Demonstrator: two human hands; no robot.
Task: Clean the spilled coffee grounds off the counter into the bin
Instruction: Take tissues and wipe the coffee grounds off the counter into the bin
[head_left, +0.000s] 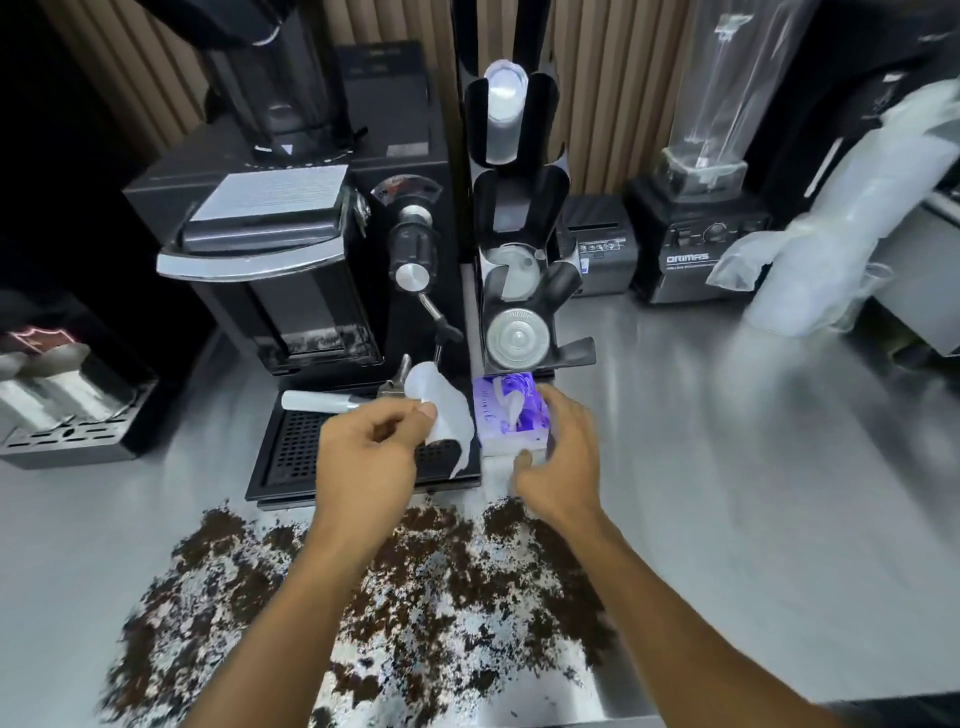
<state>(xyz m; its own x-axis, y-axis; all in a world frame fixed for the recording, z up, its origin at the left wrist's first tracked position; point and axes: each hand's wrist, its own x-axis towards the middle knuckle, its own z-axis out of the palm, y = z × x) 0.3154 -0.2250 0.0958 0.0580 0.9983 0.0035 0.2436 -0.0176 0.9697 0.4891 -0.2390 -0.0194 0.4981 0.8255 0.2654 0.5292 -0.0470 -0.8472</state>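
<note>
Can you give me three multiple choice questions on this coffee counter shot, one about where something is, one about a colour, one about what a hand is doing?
1. Where do the coffee grounds lie?
A. inside the drip tray
B. on the counter in front of the drip tray
C. on top of the blender

2. What colour is the top of the tissue box?
A. purple
B. red
C. green

3. What is the left hand doing?
A. resting flat on the counter
B. pinching a white tissue
C. gripping the blender jar

Answers:
1. B, the grounds spread over the steel counter nearer the camera than the drip tray.
2. A, its printed top shows purple.
3. B, its thumb and fingers hold the tissue beside the box, which the right hand grips.
</note>
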